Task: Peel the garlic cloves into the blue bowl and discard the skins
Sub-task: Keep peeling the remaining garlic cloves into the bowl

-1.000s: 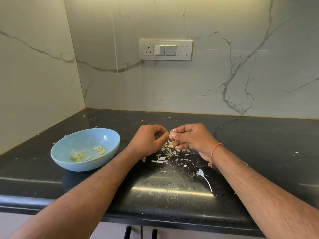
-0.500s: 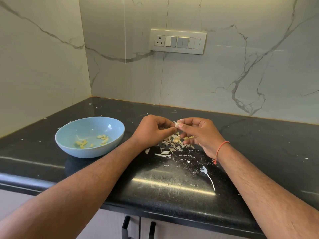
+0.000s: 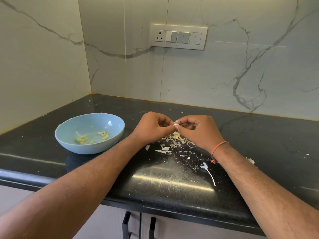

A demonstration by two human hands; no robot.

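Both hands meet over the black surface (image 3: 172, 185), each pinching the same garlic clove (image 3: 175, 124) between thumb and fingertips. Left hand (image 3: 151, 129) and right hand (image 3: 198, 131) are knuckles-up, fingers curled in, forearms angled inward from the near edge. The clove is mostly hidden, only a pale tip shows, so I can't tell how much skin is left on it.

Blue bowl (image 3: 89, 133) sits well left of the hands and holds a few peeled cloves (image 3: 92, 137). Skin pile (image 3: 176, 142) lies directly under the hands, with loose flakes scattered toward the near edge and one long strip (image 3: 208, 172) nearer the right forearm.

Risks, my read:
- The clove is small and slick once bare, so a hard pinch could shoot it onto the surface or off the edge.
- Skins are light, and a forearm sweep toward the bowl could drag flakes along. One pale sliver already looks to be in the bowl.
- Scattered flakes spread wide, so cleanup could miss some.
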